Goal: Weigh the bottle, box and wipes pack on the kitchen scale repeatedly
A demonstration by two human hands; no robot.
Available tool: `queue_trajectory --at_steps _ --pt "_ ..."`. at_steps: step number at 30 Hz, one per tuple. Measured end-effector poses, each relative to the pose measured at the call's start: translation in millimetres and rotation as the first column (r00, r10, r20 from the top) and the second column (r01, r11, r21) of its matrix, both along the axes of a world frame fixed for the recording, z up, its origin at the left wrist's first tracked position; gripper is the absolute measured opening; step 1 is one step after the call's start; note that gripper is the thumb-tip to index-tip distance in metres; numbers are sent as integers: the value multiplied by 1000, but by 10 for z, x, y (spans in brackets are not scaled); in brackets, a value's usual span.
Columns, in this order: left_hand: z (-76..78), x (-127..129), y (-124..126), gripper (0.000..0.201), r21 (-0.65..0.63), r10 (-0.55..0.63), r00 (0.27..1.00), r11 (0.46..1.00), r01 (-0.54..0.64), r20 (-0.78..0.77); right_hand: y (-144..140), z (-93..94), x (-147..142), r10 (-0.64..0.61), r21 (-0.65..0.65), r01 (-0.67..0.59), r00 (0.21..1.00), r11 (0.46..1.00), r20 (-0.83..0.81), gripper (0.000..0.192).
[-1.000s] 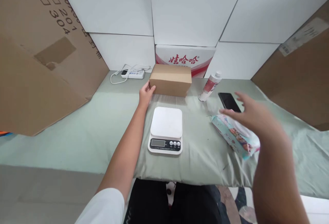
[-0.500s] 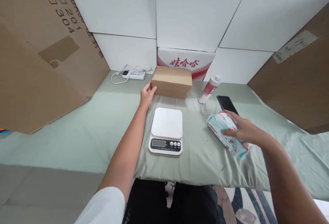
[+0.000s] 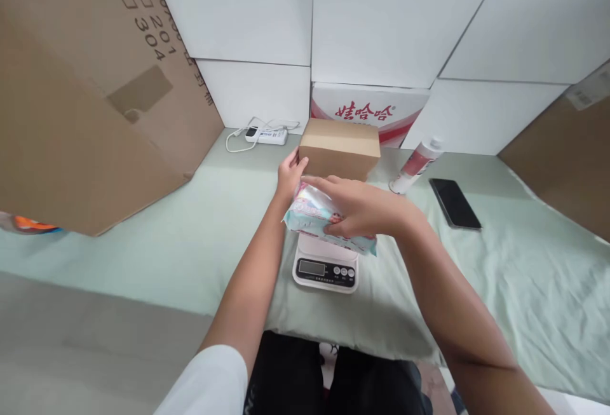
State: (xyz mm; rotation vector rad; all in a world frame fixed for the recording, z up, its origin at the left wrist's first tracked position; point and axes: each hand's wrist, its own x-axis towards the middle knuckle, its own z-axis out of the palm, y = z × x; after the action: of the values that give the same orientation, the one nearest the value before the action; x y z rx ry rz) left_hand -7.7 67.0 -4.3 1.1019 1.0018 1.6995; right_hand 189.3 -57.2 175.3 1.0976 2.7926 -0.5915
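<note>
My right hand (image 3: 362,208) grips a soft pack of wet wipes (image 3: 309,215) and holds it just above the white kitchen scale (image 3: 326,265). Only the scale's front strip with display and buttons shows; the pack hides the platform. My left hand (image 3: 290,173) rests its fingers against the left end of a small brown cardboard box (image 3: 340,148) that stands behind the scale.
A pale green cloth (image 3: 190,237) covers the table. A white and red bottle (image 3: 415,164) lies right of the box, a black phone (image 3: 454,203) beyond it. A white power strip (image 3: 267,135) sits at the back. Large cardboard sheets (image 3: 86,97) lean on both sides.
My right hand closed on the wipes pack at the right of the table and carried it left, over the scale. My left hand stayed at the box.
</note>
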Motion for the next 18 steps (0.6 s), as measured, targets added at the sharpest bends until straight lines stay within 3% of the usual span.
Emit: queue_trajectory --at_steps 3,6,18 --pt "7 -9 24 62 -35 14 1000 999 -14 0 -13 -182 -128 91 159 -104 992 982 83 85" --pt "8 -14 27 61 -33 7 1000 999 -7 -3 -71 -294 -142 133 231 -159 983 960 126 81" --pt "-8 -21 45 63 -13 -2 999 1000 2 -38 -146 -306 -131 97 295 -130 988 947 124 78"
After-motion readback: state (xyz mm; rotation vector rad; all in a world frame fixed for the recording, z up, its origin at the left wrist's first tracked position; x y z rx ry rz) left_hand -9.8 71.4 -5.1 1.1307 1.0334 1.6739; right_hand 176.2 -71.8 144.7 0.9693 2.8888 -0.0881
